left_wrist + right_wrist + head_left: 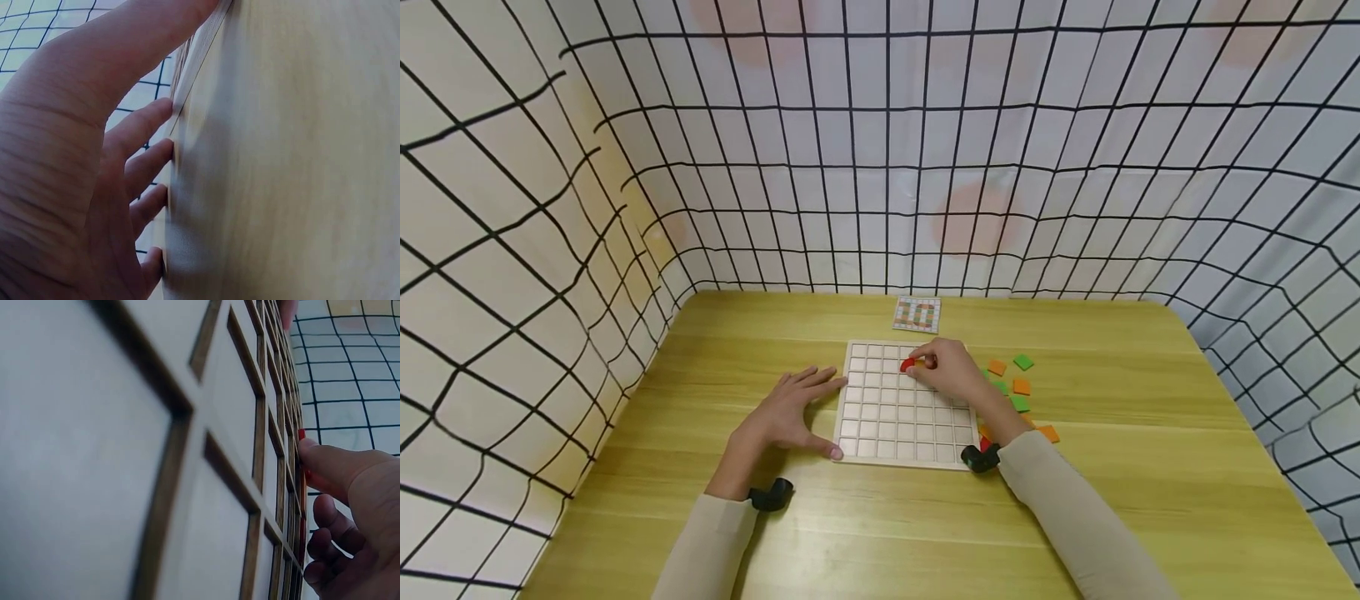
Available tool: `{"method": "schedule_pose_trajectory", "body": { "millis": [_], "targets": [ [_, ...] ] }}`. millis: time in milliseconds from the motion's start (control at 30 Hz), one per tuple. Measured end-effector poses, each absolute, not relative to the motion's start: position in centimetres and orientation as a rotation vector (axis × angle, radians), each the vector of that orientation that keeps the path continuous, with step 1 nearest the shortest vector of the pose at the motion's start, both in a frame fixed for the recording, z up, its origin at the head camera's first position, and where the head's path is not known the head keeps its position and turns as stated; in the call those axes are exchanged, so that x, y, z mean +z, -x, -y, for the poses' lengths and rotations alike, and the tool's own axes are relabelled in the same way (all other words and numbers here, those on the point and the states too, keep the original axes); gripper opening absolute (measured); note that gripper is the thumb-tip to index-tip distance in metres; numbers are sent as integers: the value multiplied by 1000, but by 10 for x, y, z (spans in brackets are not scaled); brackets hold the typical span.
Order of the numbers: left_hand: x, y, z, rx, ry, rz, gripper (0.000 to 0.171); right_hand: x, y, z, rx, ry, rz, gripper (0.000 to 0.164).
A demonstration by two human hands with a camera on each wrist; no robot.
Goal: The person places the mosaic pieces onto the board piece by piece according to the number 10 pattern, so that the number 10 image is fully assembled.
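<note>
A pale wooden grid board (872, 421) with square recesses lies flat on the table. My left hand (786, 412) is spread at its left side, thumb at the near left corner and index fingertip at the left edge. In the left wrist view the fingers (147, 159) stretch out nearly straight along the tabletop. My right hand (951, 367) pinches a small red tile (907, 365) between thumb and index finger, over the far rows of the board. From the right wrist, the red tile (301, 434) shows at the thumb tip, and the other fingers (331, 519) are curled in.
Loose green tiles (1023, 362), orange tiles (1021, 386) and a red tile (985, 444) lie right of the board, partly behind the right forearm. A small printed pattern card (917, 314) lies beyond it. Black-lined white walls (865, 192) surround the wooden table (1150, 467).
</note>
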State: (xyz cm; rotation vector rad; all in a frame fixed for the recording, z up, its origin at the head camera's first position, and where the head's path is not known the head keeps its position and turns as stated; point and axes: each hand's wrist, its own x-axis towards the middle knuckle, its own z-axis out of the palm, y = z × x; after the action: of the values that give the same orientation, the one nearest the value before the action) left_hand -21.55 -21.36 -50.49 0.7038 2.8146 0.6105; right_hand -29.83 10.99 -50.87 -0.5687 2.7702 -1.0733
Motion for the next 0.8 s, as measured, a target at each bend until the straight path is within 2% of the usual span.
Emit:
{"method": "schedule_pose_trajectory", "body": {
  "millis": [800],
  "targets": [
    [-502,214,212,633,-721,-2815,119,-503,291,-130,-1123,598,-2797,31]
  ]
}}
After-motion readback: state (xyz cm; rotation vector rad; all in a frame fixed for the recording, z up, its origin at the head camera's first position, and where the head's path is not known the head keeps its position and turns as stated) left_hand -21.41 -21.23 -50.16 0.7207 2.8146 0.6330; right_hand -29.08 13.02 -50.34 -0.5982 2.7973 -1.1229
